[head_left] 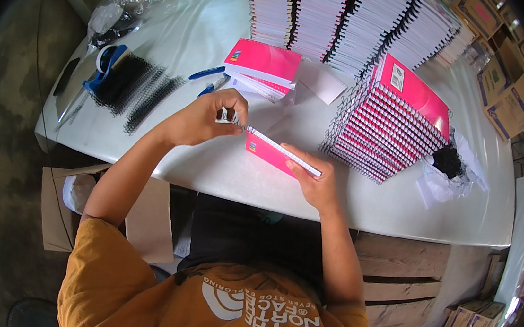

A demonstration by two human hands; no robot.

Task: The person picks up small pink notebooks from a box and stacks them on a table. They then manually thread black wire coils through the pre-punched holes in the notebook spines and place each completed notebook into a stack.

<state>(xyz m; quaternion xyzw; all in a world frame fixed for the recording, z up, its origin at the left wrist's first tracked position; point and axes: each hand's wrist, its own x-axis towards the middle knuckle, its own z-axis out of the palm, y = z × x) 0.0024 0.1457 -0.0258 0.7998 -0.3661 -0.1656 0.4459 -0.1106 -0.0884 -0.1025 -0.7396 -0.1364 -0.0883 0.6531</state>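
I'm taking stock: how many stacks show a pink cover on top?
2: a low stack beyond the left hand, and a tall stack beyond the right hand, to its right. The rear stacks run past the picture's top edge, so more may be hidden.

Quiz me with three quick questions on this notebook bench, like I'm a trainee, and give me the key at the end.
1. True or false: the left hand lies flat on the table.
2. Which is the right hand holding? A: a roll of tape. B: a pink notebook. C: a cardboard box.
3. Fill in the blank: the tall stack of coil-bound notebooks stands to the ___ of the notebook in hand, as the person sees it.

Key:
1. False; it is raised, fingers curled, by the end of the notebook.
2. B.
3. Right.
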